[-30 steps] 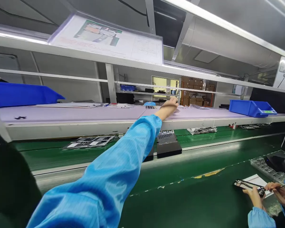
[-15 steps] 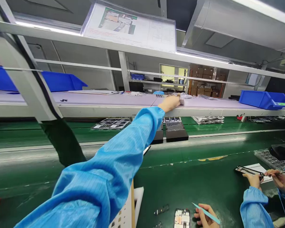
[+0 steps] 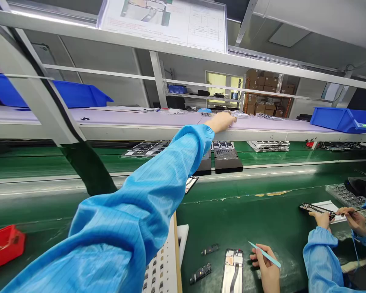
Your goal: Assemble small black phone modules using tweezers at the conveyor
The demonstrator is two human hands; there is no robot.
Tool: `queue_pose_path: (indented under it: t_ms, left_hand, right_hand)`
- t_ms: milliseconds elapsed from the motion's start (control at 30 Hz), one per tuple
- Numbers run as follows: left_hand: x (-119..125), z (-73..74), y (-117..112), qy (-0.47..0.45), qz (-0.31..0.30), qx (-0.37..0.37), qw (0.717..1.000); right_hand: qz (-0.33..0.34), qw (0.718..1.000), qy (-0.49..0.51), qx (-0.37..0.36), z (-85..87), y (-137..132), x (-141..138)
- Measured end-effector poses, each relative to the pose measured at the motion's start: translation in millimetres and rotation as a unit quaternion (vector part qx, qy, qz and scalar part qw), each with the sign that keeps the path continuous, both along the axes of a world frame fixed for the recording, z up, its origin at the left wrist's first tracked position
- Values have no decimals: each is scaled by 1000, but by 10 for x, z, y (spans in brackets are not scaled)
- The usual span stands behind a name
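My left hand (image 3: 222, 121), at the end of a blue sleeve (image 3: 158, 191), reaches over the lilac-topped shelf. Its fingers point right; they are blurred and partly hidden, and what lies under them does not show. A clear plastic bag (image 3: 240, 114) lies just beyond the fingertips. Low on the green bench, my right hand (image 3: 266, 262) is closed round light-blue tweezers (image 3: 265, 254) whose tip points up and left. Left of it lies an opened phone (image 3: 232, 268) with a dark ribbon strip. Two small dark circuit parts (image 3: 200, 273) lie beside the phone.
A co-worker's hands (image 3: 338, 219) work on a phone frame at right. A perforated white tray (image 3: 161, 264) and a red bin (image 3: 6, 246) stand at left. Black boxes (image 3: 228, 161) sit beneath the shelf. Blue bins (image 3: 343, 120) and a slanted post (image 3: 45, 97) flank the reach.
The view has tilted down, showing more of the phone, circuit parts and red bin. A greyish thing seen under my left fingers earlier no longer shows. My right hand keeps the tweezers.
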State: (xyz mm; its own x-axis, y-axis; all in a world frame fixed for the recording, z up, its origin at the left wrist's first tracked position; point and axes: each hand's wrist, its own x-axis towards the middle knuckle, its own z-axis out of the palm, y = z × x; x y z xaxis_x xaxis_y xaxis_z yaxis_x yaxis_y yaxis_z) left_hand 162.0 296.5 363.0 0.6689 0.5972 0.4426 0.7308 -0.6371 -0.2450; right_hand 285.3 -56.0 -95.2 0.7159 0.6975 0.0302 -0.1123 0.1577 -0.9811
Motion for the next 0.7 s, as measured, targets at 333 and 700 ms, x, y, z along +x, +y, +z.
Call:
queue_pose_path:
  t_ms: [333, 700]
  left_hand:
    - [-181, 36, 15, -119, 53, 61, 990]
    - [-550, 29, -39, -171, 35, 32, 984]
  right_hand:
    - [34, 999, 11, -22, -225, 31, 101]
    - [17, 1000, 4, -7, -220, 0, 28]
